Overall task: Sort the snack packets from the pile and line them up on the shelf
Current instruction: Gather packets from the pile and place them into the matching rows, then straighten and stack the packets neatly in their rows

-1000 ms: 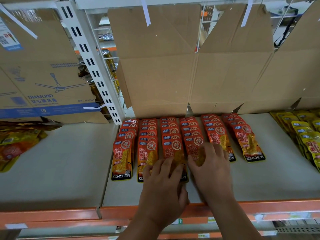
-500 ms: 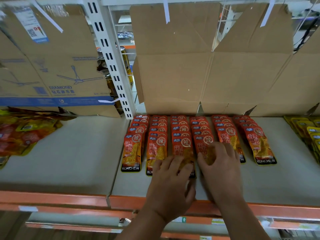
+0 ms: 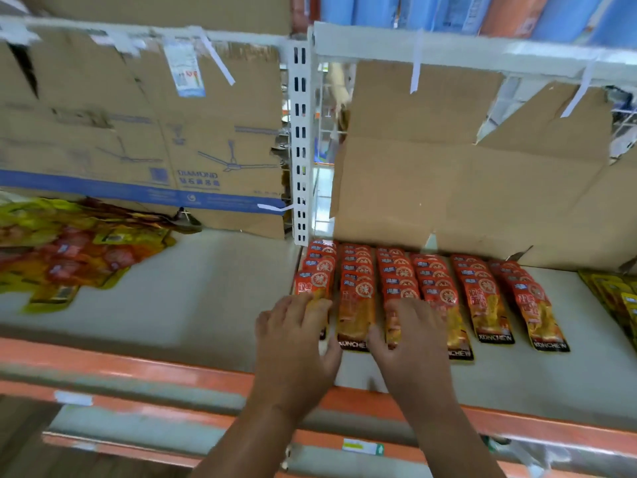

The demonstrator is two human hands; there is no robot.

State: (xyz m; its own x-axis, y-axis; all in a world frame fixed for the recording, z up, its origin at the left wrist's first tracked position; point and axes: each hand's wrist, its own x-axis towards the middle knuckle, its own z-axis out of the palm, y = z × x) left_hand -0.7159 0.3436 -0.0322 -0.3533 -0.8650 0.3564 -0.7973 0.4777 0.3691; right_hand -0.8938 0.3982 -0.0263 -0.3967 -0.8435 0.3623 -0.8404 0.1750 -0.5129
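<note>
Several rows of red and orange snack packets (image 3: pixel 489 305) lie overlapped on the grey shelf (image 3: pixel 206 298), running from its back to the front. My left hand (image 3: pixel 296 336) lies flat with straight fingers on the front packet of the leftmost row (image 3: pixel 317 270). My right hand (image 3: pixel 413 336) rests the same way on the front packets of the third and fourth rows. Between my hands the front packet of the second row (image 3: pixel 356 312) shows. A loose pile of red and yellow packets (image 3: pixel 69 250) lies at the far left of the shelf.
Flattened cardboard boxes (image 3: pixel 465 188) stand against the back of the shelf. A white slotted upright (image 3: pixel 300 146) divides the two bays. Yellow packets (image 3: pixel 617 298) lie at the right edge. An orange rail (image 3: pixel 138 367) runs along the shelf front.
Both hands have shifted left along the rows: the left one from the third row to the leftmost, the right one from the fourth toward the third. The camera has turned left and up.
</note>
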